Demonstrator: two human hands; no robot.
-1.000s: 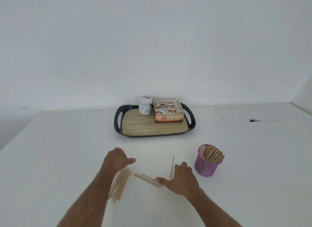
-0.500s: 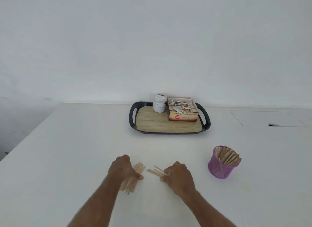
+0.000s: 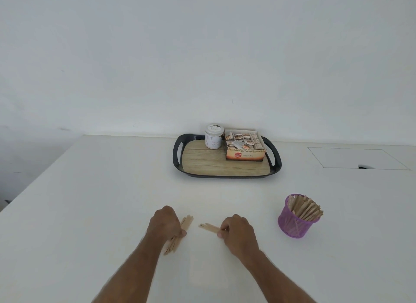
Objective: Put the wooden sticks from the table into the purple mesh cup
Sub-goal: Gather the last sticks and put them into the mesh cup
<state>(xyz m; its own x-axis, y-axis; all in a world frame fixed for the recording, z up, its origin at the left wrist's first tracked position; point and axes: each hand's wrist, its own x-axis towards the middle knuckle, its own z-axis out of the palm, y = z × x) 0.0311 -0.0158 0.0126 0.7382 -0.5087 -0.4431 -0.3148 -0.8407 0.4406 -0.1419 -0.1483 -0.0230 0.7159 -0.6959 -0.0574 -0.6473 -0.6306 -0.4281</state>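
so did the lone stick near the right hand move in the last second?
Yes. It no longer lies alone on the table; the right hand grips a bundle.

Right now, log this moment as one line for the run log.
left hand grips stick bundle | right hand pinches sticks | purple cup partly filled | nothing lifted clear yet

Just two bare forearms coming in from the bottom edge, no sleeves anywhere in view. No watch, no rings, no gloves on left hand (image 3: 166,221) or right hand (image 3: 239,233). Some fine hair along both forearms. Short nails on the right thumb, as far as visible. Rest of body out of view.
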